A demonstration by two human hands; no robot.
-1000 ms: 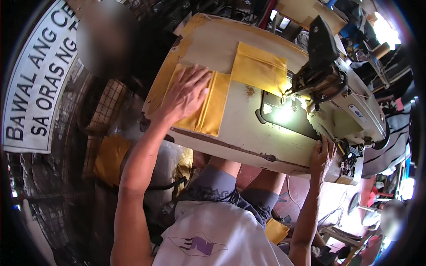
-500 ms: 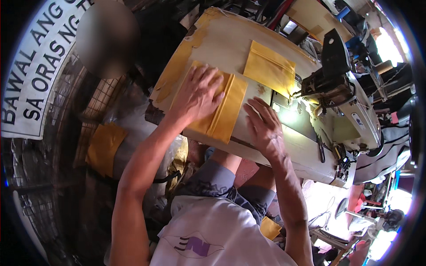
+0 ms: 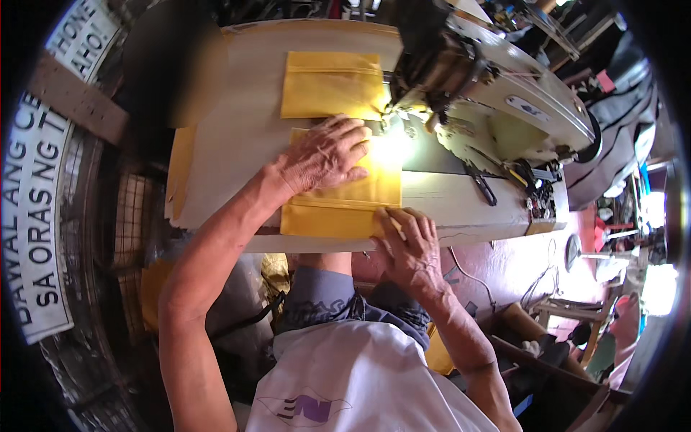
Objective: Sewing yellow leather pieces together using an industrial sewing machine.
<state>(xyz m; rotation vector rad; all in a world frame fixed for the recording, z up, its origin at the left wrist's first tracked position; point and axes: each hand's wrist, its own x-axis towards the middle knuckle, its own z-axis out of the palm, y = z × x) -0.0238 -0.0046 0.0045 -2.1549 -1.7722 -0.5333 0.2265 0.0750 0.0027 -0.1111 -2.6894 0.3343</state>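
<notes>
Left hand (image 3: 327, 155) flat, fingers spread, pressing yellow cloth (image 3: 345, 198) onto table (image 3: 230, 129) just beside needle area of sewing machine (image 3: 497, 93). Right hand (image 3: 410, 248) pinches cloth's near edge at table rim. Second yellow piece (image 3: 331, 85) lies behind, touching machine. Scissors (image 3: 481, 183) on table, right.

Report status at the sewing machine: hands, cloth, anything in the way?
Left hand flat on yellow cloth. Right hand pinching its near edge at the table rim. Second yellow piece lies behind; scissors off to the right.
</notes>
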